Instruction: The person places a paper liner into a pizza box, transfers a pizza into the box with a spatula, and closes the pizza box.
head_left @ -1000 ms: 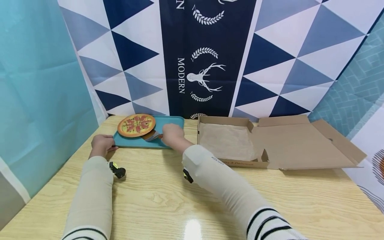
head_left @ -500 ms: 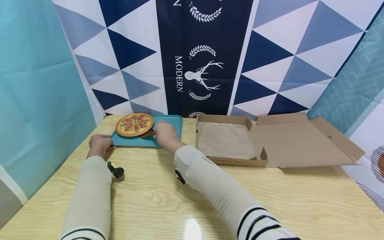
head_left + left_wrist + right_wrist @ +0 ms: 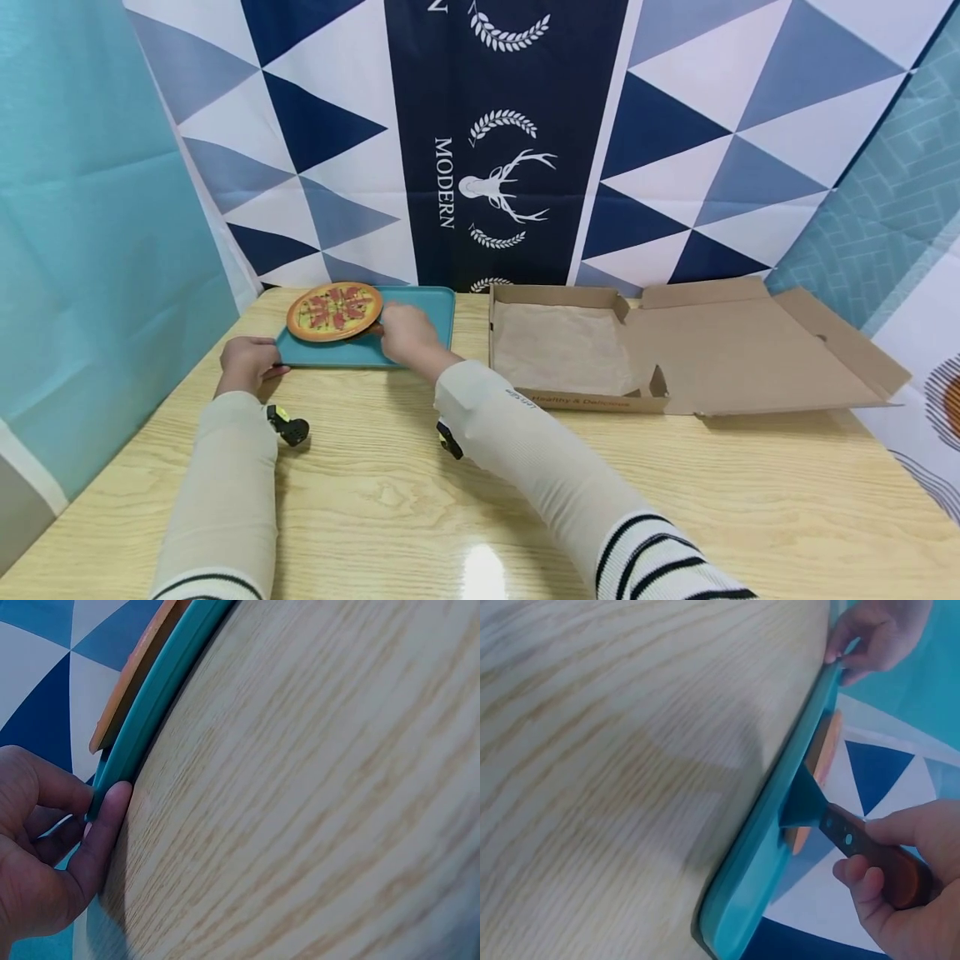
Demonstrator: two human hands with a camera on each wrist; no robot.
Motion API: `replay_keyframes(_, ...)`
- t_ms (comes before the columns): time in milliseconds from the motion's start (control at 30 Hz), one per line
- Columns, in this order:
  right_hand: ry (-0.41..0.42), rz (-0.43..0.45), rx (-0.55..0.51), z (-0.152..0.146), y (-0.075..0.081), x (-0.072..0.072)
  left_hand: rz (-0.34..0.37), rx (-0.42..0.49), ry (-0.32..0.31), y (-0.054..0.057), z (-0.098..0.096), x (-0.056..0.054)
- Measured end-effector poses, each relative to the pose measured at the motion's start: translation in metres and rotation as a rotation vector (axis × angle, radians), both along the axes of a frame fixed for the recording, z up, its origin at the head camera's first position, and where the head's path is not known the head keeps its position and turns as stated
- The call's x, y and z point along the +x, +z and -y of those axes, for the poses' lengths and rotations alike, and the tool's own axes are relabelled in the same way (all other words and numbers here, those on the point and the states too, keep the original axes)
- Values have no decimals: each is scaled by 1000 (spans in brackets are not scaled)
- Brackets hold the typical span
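Observation:
A round pizza point(image 3: 335, 310) with red toppings lies tilted on the left part of a teal tray point(image 3: 420, 297). My left hand point(image 3: 247, 360) pinches the tray's near left corner between thumb and fingers, as the left wrist view shows. In my right hand point(image 3: 411, 340) is a pizza server point(image 3: 870, 855), gripped by its riveted wooden handle. Its metal blade point(image 3: 804, 801) reaches in at the pizza's edge, and its front part is hidden under the pizza. The pizza's near right edge seems raised off the tray.
To the tray's right stands an open cardboard pizza box point(image 3: 585, 402), lined with brown paper point(image 3: 558, 346). Its lid point(image 3: 765, 354) is folded out to the right. Behind the wooden table point(image 3: 375, 483) hangs a patterned curtain point(image 3: 517, 167).
My right hand has moved left with the pizza server, whose blade has slid further under the pizza. My left hand keeps its hold on the tray corner. The view has shifted slightly.

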State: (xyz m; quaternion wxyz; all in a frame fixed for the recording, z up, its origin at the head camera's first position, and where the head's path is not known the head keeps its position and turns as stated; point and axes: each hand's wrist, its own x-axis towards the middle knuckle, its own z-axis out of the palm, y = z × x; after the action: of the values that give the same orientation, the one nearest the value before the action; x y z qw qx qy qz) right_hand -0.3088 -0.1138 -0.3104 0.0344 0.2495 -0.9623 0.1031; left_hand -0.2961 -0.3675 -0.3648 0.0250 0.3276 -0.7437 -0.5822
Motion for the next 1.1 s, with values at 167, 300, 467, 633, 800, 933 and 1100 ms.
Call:
replay_keyframes(167, -3, -37, 4, 1, -2, -1, -8, 18, -3, 2, -1, 0)
replay_keyframes(300, 2, -51, 34, 2, -4, 0, -6, 18, 0, 2, -3, 0)
replay_keyframes(467, 12, -46, 67, 1, -5, 1, -14, 22, 1, 0, -4, 2)
replay_keyframes(633, 24, -25, 49, -5, -1, 1, -41, 24, -4, -2, -4, 4)
replay_keyframes(800, 11, 4, 56, -16, 2, 2, -47, 31, -3, -2, -5, 5)
replay_keyframes(933, 12, 31, 50, -26, 3, 5, -52, 32, -5, -2, -3, 5)
replay_keyframes(1100, 13, 64, 22, -38, 5, 8, -55, 30, -6, -3, -2, 5)
